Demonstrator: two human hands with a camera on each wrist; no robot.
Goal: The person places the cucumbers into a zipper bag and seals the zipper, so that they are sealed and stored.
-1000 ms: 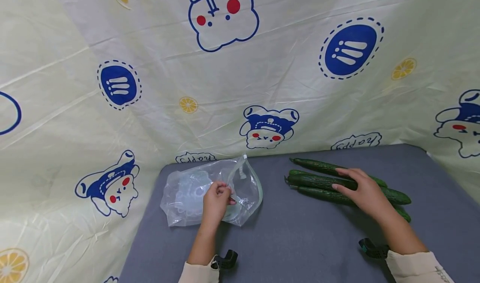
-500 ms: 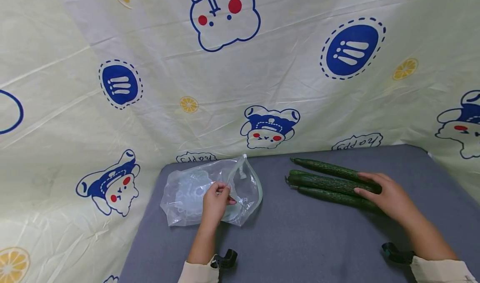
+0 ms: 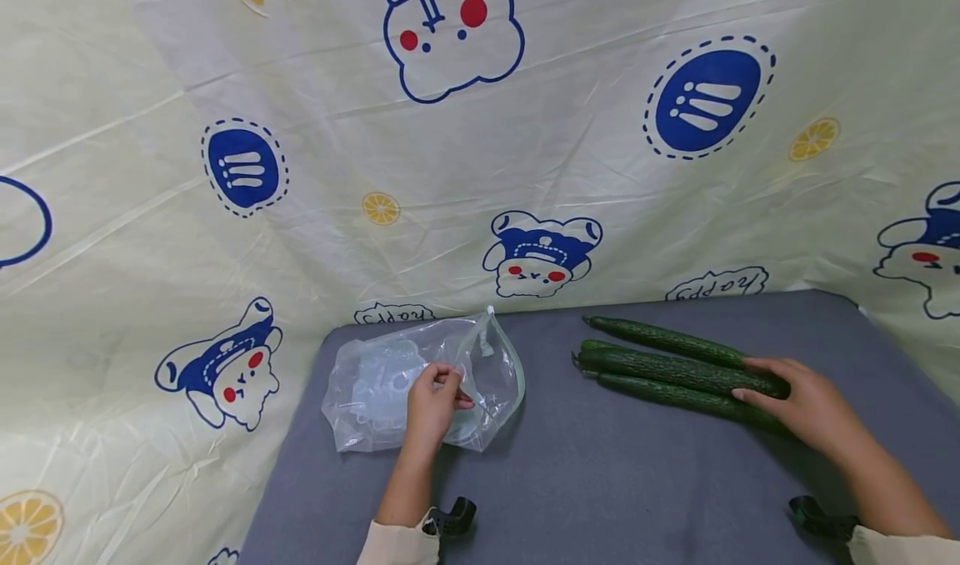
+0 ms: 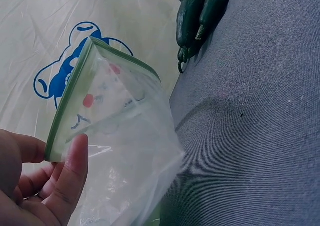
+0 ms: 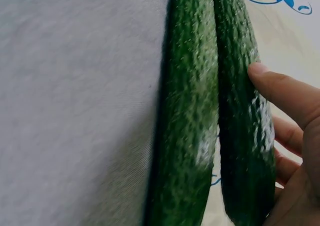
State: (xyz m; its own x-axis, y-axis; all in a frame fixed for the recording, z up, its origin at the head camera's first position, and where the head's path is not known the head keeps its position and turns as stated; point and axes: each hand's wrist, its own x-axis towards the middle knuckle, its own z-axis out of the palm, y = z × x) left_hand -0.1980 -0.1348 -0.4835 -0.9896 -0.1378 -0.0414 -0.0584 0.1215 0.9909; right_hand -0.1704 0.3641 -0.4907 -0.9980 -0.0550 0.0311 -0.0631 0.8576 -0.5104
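Observation:
My left hand (image 3: 432, 402) pinches the rim of a clear plastic zip bag (image 3: 480, 432) between thumb and fingers. The bag lies on its side with its green-edged mouth (image 4: 75, 96) spread toward the right. Pale, see-through contents show inside; I cannot tell their kind. On the right, several cucumbers (image 3: 663, 338) lie side by side. My right hand (image 3: 813, 407) grips the right end of the middle cucumber (image 3: 667, 368), thumb on the near side and fingers on the far side. In the right wrist view its thumb (image 5: 280, 86) presses the dark green skin.
Grey cloth covers the table (image 3: 585, 482). Behind it hangs a pale printed curtain (image 3: 315, 240) that meets the far edge. A stretch of table separates the bag from the cucumbers. Black wrist-worn devices (image 3: 453, 517) sit below both hands.
My right hand has slid right along the cucumbers, from near their middle to the right end. The cucumbers barely shift. My left hand stays on the bag's rim.

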